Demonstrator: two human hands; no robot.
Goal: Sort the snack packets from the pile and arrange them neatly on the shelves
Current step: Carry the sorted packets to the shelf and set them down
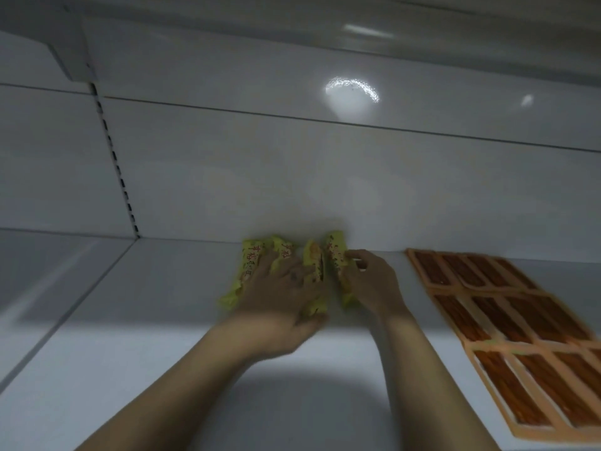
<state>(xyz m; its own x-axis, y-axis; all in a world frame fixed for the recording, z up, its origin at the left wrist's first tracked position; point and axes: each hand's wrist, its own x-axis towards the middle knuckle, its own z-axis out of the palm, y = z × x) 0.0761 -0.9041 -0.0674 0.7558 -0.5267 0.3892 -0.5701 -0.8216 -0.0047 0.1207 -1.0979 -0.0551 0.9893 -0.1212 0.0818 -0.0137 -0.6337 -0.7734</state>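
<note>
While both forearms are reaching in over the shelf (130, 320), the left hand (279, 288) is lying splayed across the yellow packets (250, 265); blur is hiding whether it is gripping or only pressing. The right hand (370, 281) is pinching the rightmost one by its edge. Probably light, crinkly and slippery, they are asking for a pinch at the sealed ends. Orange packets (507, 320) are lying flat to the right, running out of frame. The yellow ones are sitting against the back wall (292, 157), their print blurring past reading.

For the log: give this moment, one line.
step: arranging yellow plastic snack packets on white shelf | left hand: over packets, grip blurred | right hand: pinches rightmost yellow packet | beside: orange-edged brown snack packets
</note>
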